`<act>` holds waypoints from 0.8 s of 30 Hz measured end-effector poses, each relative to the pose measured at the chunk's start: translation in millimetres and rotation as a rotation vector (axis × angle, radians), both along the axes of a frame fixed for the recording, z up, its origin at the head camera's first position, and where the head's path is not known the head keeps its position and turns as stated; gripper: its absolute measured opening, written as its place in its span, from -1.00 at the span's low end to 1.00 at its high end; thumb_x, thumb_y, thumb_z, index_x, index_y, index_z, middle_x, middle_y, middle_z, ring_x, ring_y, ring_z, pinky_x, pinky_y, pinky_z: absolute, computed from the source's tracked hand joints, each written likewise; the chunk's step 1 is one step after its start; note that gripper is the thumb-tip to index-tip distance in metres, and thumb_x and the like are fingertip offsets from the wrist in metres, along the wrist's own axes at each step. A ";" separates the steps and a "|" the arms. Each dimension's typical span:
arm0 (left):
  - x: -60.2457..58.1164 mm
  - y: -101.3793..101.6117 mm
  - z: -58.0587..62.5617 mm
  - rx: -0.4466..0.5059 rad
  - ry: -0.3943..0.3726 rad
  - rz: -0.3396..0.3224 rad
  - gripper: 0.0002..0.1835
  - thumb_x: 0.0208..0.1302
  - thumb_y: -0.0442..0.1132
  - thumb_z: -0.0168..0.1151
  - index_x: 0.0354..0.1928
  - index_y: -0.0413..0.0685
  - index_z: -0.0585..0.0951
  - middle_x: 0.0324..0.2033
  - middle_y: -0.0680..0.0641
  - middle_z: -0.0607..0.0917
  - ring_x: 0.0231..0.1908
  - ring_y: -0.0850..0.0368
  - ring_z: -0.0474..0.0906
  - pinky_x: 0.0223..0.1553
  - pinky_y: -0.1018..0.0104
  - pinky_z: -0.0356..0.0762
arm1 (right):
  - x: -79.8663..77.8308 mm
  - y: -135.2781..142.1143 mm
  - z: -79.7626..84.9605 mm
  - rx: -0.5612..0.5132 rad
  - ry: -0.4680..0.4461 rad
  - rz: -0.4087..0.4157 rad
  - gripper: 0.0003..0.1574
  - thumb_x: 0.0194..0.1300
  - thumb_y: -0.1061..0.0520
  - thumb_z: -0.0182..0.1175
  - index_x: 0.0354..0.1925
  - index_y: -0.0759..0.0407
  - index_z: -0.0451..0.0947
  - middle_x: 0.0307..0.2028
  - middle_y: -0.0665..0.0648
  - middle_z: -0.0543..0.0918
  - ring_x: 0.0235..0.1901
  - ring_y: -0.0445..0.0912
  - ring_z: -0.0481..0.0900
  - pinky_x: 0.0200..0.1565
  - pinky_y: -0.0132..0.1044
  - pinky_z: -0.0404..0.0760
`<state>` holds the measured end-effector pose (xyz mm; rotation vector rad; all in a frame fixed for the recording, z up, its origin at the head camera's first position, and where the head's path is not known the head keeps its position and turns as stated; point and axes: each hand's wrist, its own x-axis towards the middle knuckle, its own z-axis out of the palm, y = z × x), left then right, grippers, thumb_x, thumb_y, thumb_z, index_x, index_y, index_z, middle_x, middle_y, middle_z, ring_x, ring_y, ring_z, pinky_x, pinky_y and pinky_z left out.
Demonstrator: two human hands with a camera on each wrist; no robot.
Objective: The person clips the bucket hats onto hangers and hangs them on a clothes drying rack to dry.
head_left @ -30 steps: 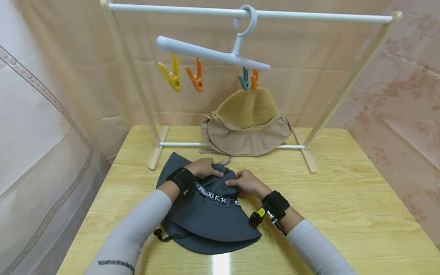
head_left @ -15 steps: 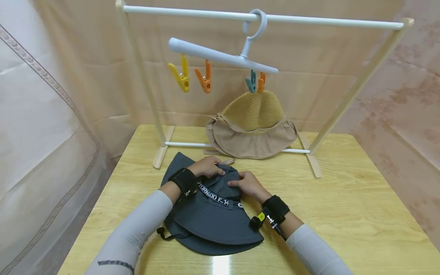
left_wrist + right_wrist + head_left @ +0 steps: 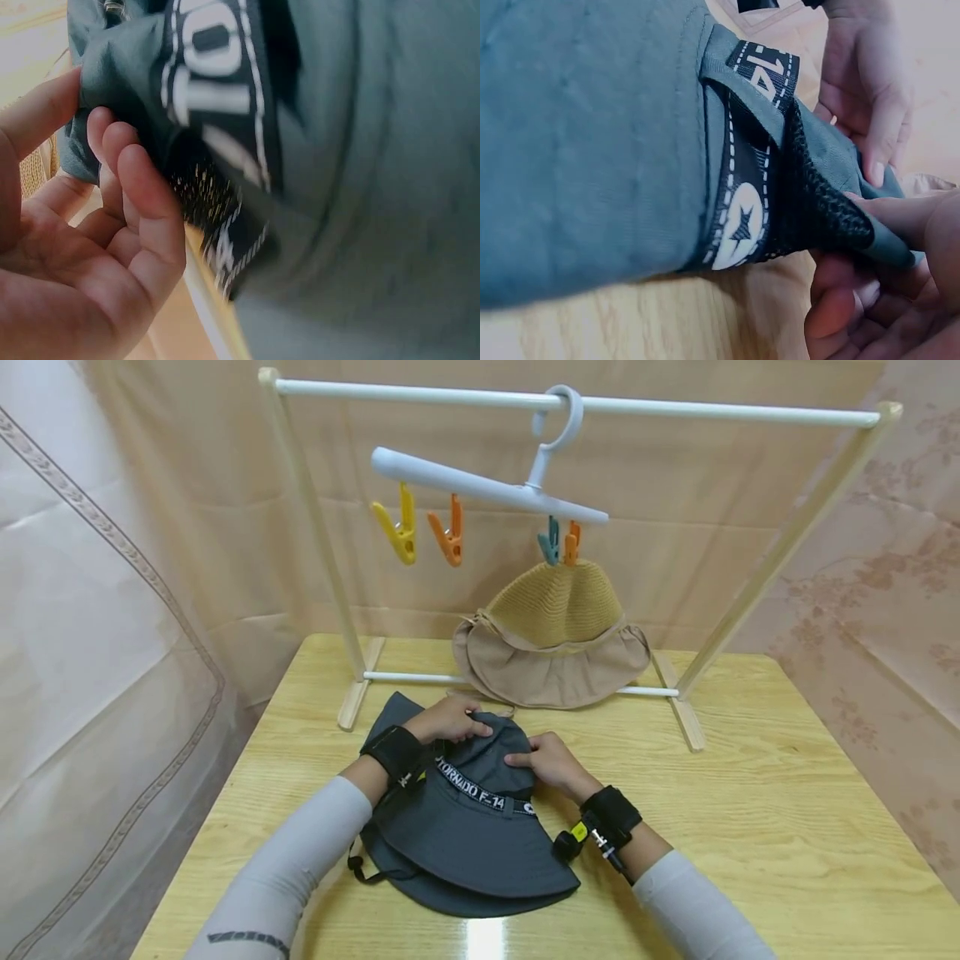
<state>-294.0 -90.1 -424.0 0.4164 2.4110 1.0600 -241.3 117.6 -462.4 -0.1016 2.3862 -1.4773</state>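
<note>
A dark grey bucket hat (image 3: pixel 472 852) lies folded on the table, its wide brim toward me. A black band with white lettering (image 3: pixel 480 793) runs round its crown. My left hand (image 3: pixel 450 720) pinches the far left part of the crown between thumb and fingers; the left wrist view shows the cloth (image 3: pixel 124 67) bunched there. At the crown's right side, my right hand (image 3: pixel 553 762) grips the fabric, thumb on top and fingers curled beneath. Black mesh (image 3: pixel 817 195) shows by that thumb in the right wrist view. A black chin cord (image 3: pixel 367 872) trails out at the left.
Behind the hat stands a rack with a white top bar (image 3: pixel 712 412) and wooden legs. On it hangs a tilted white hanger (image 3: pixel 465 485) with yellow, orange and teal clips. Two clips hold a straw hat with a beige brim (image 3: pixel 555 668) over the lower bar.
The head view has shifted, so the rack sits slightly right and lower. Both hands keep their hold on the crown, which has risen slightly toward the rack.
</note>
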 end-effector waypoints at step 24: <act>5.3 -2.4 16.8 -0.056 0.154 0.024 -0.71 0.29 -0.04 0.29 -0.46 -0.03 0.51 -0.62 0.06 0.51 -0.58 0.20 0.43 -0.52 0.38 0.36 | 0.8 -1.7 30.4 -0.001 0.101 -0.052 -0.72 0.22 0.08 0.35 -0.46 0.29 0.64 -0.71 -0.09 0.44 -0.69 -0.23 0.41 -0.55 -0.36 0.41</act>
